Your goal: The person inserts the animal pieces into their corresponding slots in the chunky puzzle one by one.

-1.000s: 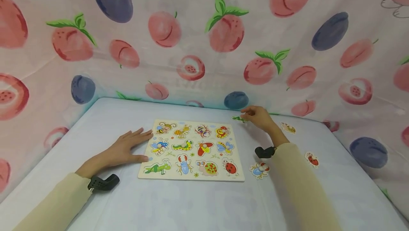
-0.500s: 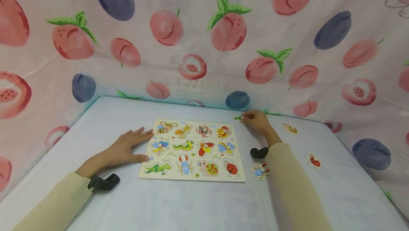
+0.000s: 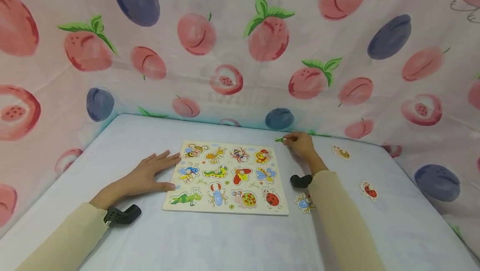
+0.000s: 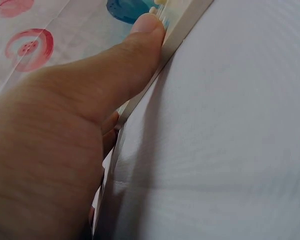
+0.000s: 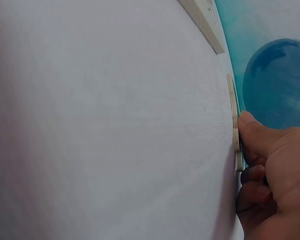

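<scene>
My left hand lies with straight fingers at the left edge of a wooden peg puzzle board printed with insects. In the left wrist view, its thumb touches the board's edge. Beyond the board's far right corner, my right hand pinches a green grasshopper puzzle piece between thumb and curled fingers. The right wrist view shows this piece edge-on, low at the cloth; whether it touches the cloth, I cannot tell. Part of it is hidden by the fingers.
Loose pieces lie right of the board: a blue beetle partly behind my right sleeve, a ladybird, and a snail-like spotted piece. A fruit-print cloth rises behind the white table.
My right hand has settled slightly lower over the grasshopper piece, its fingers closing on it. The right forearm has shifted left, covering part of the beetle piece. My left hand stays put.
</scene>
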Demonstrator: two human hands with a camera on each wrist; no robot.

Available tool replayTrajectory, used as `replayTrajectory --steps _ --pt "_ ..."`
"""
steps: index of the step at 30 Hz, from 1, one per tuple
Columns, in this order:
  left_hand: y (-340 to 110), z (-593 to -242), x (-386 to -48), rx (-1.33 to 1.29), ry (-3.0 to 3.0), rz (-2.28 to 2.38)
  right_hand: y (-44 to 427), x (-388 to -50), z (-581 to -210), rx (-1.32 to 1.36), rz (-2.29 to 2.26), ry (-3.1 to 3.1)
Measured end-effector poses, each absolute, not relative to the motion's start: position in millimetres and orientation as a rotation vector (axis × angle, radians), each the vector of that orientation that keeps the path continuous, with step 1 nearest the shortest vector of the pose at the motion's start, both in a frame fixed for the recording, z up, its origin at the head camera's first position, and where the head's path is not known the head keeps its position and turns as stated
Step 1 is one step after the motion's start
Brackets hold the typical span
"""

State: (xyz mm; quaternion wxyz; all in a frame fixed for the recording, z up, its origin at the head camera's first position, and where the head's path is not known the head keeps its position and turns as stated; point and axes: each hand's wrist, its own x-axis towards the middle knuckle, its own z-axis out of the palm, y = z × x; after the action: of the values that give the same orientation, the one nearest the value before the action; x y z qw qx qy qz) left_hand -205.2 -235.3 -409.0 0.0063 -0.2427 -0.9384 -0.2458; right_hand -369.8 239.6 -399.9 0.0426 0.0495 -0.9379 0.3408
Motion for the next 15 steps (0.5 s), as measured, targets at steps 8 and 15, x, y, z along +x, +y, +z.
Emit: replayTrajectory --steps 8,15 --pt "-235.6 -407.9 -205.4 -0.777 -2.926 -0.784 241.0 -369.7 -397.2 0.187 1.059 -2.870" --pt "-234.3 -406.4 -205.5 -0.785 -2.929 -0.778 242.3 -368.3 -392.3 0.219 1.050 -2.886"
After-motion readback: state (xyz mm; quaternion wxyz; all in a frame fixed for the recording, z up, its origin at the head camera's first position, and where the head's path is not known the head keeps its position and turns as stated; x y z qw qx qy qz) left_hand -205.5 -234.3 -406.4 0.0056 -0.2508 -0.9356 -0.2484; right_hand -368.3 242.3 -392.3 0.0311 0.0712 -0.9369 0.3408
